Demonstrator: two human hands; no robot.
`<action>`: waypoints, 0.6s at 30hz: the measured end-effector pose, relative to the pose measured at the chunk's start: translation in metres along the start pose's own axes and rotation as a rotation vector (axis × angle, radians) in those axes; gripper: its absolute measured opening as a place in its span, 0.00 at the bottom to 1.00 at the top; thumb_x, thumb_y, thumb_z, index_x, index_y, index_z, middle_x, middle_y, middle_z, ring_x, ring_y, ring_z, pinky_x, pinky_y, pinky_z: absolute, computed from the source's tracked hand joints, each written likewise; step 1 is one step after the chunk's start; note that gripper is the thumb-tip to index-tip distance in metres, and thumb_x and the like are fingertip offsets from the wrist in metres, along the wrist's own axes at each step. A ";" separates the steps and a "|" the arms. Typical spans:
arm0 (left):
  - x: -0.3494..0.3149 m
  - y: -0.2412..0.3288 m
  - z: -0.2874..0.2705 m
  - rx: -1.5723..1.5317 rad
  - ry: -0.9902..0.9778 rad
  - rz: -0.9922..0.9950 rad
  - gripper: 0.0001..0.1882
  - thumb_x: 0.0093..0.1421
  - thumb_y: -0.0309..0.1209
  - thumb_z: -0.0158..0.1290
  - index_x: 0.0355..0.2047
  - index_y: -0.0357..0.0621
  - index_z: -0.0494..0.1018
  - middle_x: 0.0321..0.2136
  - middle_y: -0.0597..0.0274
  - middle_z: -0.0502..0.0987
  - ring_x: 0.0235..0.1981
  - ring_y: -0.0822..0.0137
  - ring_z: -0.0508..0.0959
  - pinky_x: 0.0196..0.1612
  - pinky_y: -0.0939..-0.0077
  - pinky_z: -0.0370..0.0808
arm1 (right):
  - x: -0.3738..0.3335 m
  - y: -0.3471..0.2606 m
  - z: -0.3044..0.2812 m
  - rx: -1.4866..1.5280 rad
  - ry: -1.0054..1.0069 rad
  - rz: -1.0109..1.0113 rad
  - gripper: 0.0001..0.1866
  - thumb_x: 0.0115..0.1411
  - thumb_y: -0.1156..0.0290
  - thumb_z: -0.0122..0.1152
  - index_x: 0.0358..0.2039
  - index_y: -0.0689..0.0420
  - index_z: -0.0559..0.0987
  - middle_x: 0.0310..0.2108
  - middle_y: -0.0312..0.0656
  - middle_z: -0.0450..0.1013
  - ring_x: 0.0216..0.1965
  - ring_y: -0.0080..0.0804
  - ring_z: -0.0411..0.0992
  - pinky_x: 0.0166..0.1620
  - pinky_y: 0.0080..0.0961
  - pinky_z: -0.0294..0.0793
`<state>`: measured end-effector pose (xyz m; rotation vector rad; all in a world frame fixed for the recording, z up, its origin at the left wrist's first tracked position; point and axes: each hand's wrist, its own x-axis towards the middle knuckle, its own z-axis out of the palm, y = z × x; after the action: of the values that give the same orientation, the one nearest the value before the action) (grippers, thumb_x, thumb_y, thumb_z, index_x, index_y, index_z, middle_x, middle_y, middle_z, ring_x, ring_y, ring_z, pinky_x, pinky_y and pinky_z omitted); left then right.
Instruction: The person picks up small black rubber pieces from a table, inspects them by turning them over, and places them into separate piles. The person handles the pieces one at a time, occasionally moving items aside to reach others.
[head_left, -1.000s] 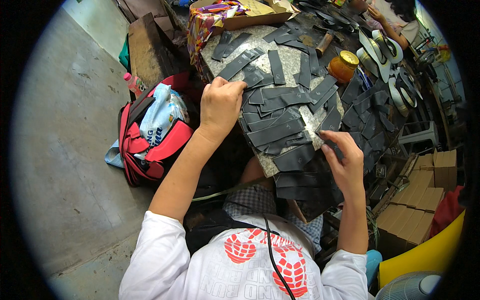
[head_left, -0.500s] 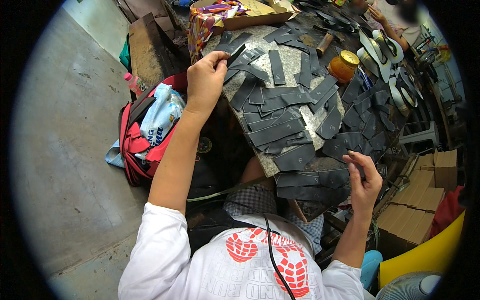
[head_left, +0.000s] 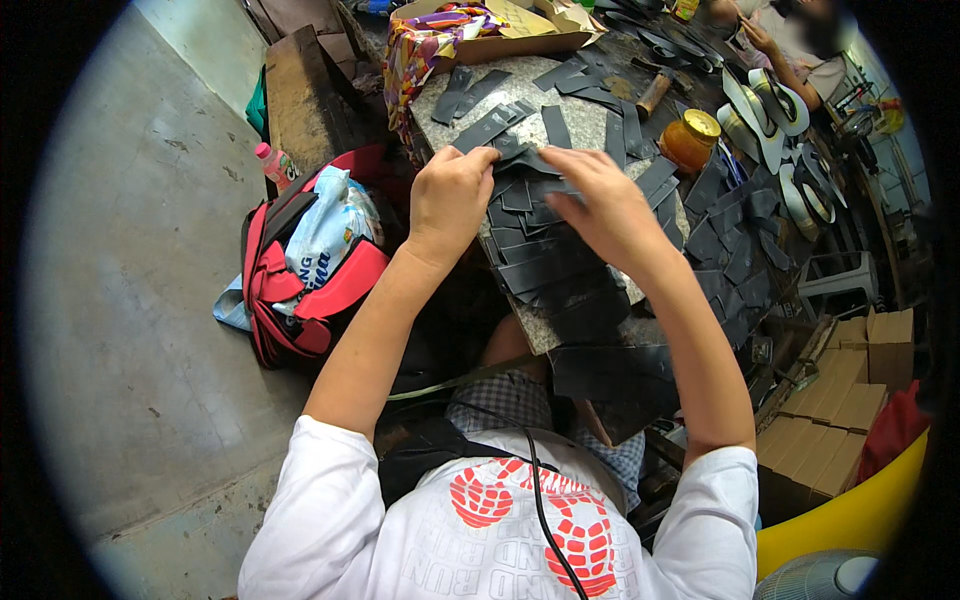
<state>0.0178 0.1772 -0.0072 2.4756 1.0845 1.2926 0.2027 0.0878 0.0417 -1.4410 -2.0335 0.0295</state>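
The left hand (head_left: 452, 195) and the right hand (head_left: 600, 205) meet over the grey stone slab (head_left: 590, 125), both closed on one dark leather strip (head_left: 535, 163) held just above the heap of cut dark pieces (head_left: 545, 265). The left fingers are curled together and pinch the strip's left end; the right fingers are drawn together on its right portion, thumb underneath as far as the view allows, since the hand hides the contact itself. The strip's long axis runs left to right across the person's front, roughly level, spanning the short gap between the two hands. It lies directly at the fingertips of both hands, neither hand nearer than the other. The heap sits just below and toward the person from the strip. Further single strips (head_left: 490, 125) lie spread on the slab beyond the hands. An amber jar with a gold lid (head_left: 692, 140) stands to the right, apart from the hands. A red bag (head_left: 300, 285) rests on the floor to the left.
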 end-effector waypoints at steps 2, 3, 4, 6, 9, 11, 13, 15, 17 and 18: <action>0.002 -0.002 -0.002 -0.073 0.020 -0.043 0.07 0.55 0.24 0.57 0.35 0.43 0.80 0.24 0.52 0.77 0.29 0.53 0.79 0.35 0.64 0.77 | 0.009 0.002 0.018 -0.075 -0.087 -0.034 0.22 0.57 0.66 0.63 0.52 0.58 0.76 0.48 0.44 0.76 0.50 0.45 0.72 0.53 0.35 0.73; 0.003 -0.004 -0.003 -0.129 0.047 -0.065 0.07 0.56 0.24 0.57 0.35 0.43 0.79 0.25 0.52 0.77 0.29 0.53 0.79 0.35 0.64 0.77 | 0.011 0.002 0.025 -0.121 -0.188 0.000 0.22 0.58 0.63 0.63 0.51 0.58 0.76 0.47 0.43 0.76 0.49 0.44 0.72 0.53 0.35 0.73; 0.005 -0.006 -0.006 -0.177 0.050 -0.108 0.07 0.56 0.23 0.56 0.35 0.42 0.79 0.26 0.52 0.78 0.30 0.53 0.79 0.36 0.64 0.77 | 0.010 0.001 0.030 -0.173 -0.163 -0.041 0.20 0.58 0.60 0.63 0.48 0.57 0.78 0.46 0.41 0.76 0.48 0.41 0.73 0.50 0.36 0.73; 0.010 -0.012 -0.014 -0.199 0.133 -0.139 0.08 0.59 0.23 0.54 0.39 0.39 0.79 0.32 0.52 0.81 0.34 0.60 0.82 0.39 0.70 0.77 | 0.006 0.002 0.031 -0.233 -0.154 -0.060 0.20 0.58 0.58 0.63 0.47 0.56 0.79 0.45 0.41 0.77 0.47 0.40 0.73 0.49 0.36 0.73; 0.022 -0.020 -0.024 -0.308 0.263 -0.205 0.09 0.62 0.22 0.53 0.42 0.37 0.79 0.34 0.55 0.84 0.35 0.68 0.83 0.39 0.73 0.78 | 0.002 0.002 0.031 -0.275 -0.138 -0.076 0.19 0.59 0.56 0.62 0.45 0.56 0.79 0.45 0.39 0.76 0.47 0.38 0.73 0.50 0.37 0.70; 0.030 -0.025 -0.025 -0.309 0.292 -0.158 0.09 0.60 0.25 0.56 0.41 0.37 0.79 0.31 0.53 0.83 0.32 0.66 0.83 0.37 0.73 0.77 | 0.001 0.003 0.031 -0.261 -0.090 -0.115 0.19 0.59 0.56 0.62 0.45 0.56 0.80 0.45 0.39 0.76 0.47 0.38 0.73 0.51 0.37 0.70; 0.029 -0.024 -0.021 -0.193 0.084 -0.191 0.10 0.58 0.30 0.58 0.37 0.37 0.80 0.31 0.51 0.82 0.32 0.56 0.81 0.39 0.66 0.77 | 0.000 0.004 0.031 -0.251 -0.114 -0.095 0.19 0.59 0.56 0.62 0.45 0.55 0.79 0.46 0.39 0.76 0.47 0.38 0.73 0.52 0.37 0.69; 0.022 -0.021 -0.016 -0.074 -0.086 -0.105 0.15 0.53 0.38 0.63 0.35 0.40 0.81 0.30 0.52 0.80 0.35 0.50 0.79 0.42 0.61 0.76 | 0.000 0.005 0.032 -0.243 -0.124 -0.086 0.20 0.59 0.56 0.62 0.46 0.55 0.79 0.47 0.39 0.75 0.47 0.38 0.73 0.52 0.38 0.69; 0.013 -0.016 -0.010 0.047 -0.188 0.015 0.13 0.51 0.37 0.64 0.33 0.41 0.81 0.30 0.55 0.79 0.36 0.53 0.78 0.43 0.64 0.75 | -0.001 0.005 0.031 -0.241 -0.125 -0.086 0.20 0.59 0.56 0.62 0.46 0.55 0.79 0.47 0.39 0.76 0.48 0.38 0.73 0.53 0.39 0.69; 0.010 -0.015 -0.007 0.060 -0.188 0.024 0.11 0.51 0.36 0.64 0.31 0.42 0.81 0.31 0.57 0.79 0.36 0.54 0.78 0.43 0.66 0.75 | -0.001 0.005 0.031 -0.243 -0.126 -0.084 0.20 0.59 0.56 0.62 0.47 0.55 0.79 0.47 0.39 0.76 0.48 0.38 0.73 0.53 0.39 0.69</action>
<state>0.0078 0.1928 -0.0027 2.5988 1.0648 1.0224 0.1914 0.0994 0.0146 -1.5307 -2.2621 -0.1722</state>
